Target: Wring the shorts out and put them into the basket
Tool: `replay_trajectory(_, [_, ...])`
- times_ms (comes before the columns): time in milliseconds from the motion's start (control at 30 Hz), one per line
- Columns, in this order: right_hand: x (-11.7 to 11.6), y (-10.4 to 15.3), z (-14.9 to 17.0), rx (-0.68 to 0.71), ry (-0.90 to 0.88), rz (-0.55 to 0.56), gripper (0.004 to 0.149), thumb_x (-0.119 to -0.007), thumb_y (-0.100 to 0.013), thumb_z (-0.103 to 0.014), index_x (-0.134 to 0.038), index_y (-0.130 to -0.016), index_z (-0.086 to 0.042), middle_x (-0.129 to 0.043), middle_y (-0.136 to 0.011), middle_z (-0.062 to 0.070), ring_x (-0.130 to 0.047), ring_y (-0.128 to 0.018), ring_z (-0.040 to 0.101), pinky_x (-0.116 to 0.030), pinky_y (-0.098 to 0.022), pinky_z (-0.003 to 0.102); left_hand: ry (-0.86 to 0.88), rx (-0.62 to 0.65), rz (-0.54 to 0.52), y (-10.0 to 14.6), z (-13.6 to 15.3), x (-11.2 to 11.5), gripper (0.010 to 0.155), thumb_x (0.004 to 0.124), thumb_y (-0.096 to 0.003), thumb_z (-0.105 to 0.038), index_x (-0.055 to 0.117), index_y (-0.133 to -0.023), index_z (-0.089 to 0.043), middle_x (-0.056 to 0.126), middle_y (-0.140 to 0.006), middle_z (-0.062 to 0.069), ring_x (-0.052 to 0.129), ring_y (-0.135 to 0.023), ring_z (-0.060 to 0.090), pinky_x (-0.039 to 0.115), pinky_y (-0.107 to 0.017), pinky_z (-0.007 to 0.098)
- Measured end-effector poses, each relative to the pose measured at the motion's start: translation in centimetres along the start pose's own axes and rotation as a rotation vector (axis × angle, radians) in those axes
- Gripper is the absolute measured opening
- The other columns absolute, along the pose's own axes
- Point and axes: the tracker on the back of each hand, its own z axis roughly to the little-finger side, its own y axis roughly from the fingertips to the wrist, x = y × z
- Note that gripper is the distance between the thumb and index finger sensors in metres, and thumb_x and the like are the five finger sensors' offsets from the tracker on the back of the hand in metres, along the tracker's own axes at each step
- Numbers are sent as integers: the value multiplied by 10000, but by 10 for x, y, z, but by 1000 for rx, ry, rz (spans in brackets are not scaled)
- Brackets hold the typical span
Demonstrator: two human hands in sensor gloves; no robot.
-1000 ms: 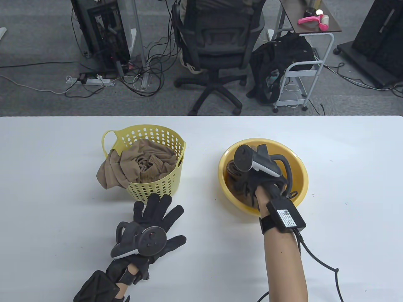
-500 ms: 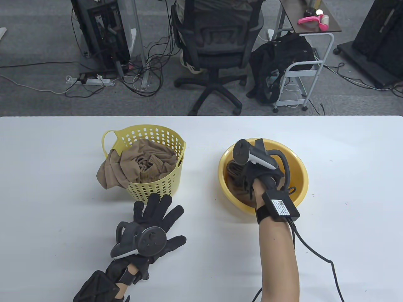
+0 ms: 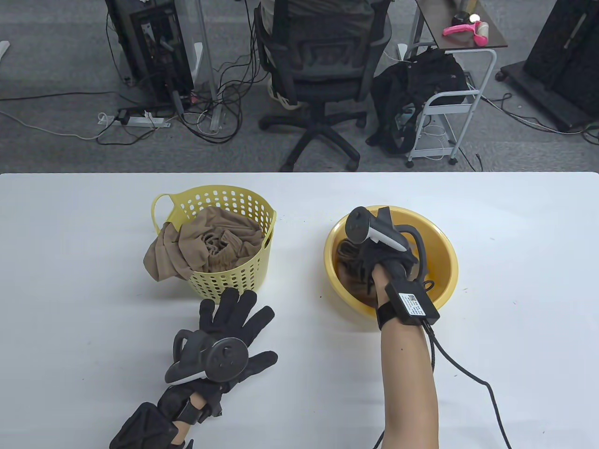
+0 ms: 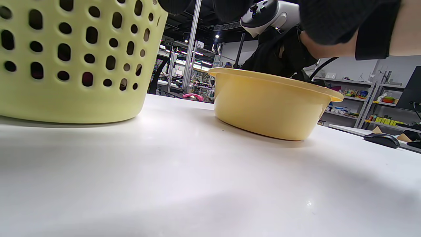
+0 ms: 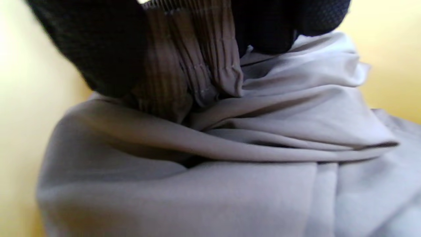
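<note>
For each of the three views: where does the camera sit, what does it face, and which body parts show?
Table view: overhead, facing the table; left hand flat, right hand in the yellow basin.
Left wrist view: low at tabletop, facing basket and basin.
Right wrist view: inside the basin, on the shorts and fingers.
Shared: the basin appears in all three.

White table [image 3: 514, 327] carries 2 containers: pale yellow perforated basket [image 3: 243, 280] on left half, yellow round basin [image 3: 444, 262] on right half, set apart. Left hand [image 3: 224, 346] lies flat on tabletop, fingers spread, just before basket.
</note>
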Motion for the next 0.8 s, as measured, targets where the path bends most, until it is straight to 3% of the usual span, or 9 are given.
replay_trajectory(300, [10,18,2,16,-50,137,692,-863,-467,-479,-665,-980,-58,-731,-931,199,-748,-808,449,-693,-590,521,-2,0,-4,0,0,0,822,716,-525,-655,405,-1166,-245,289,-1261,279,261,-1109,643,197,-620,816])
replay_trajectory(800, [49,88,18,100,-336,268,681,-851,-482,-498,-687,-963,-44,-767,-901,198,-785,-772,442,-716,-566,510,-2,11,4,-1,-2,1,822,717,-524,-654,408,-1166,-242,293,-1259,282,264,-1108,642,202,-623,815])
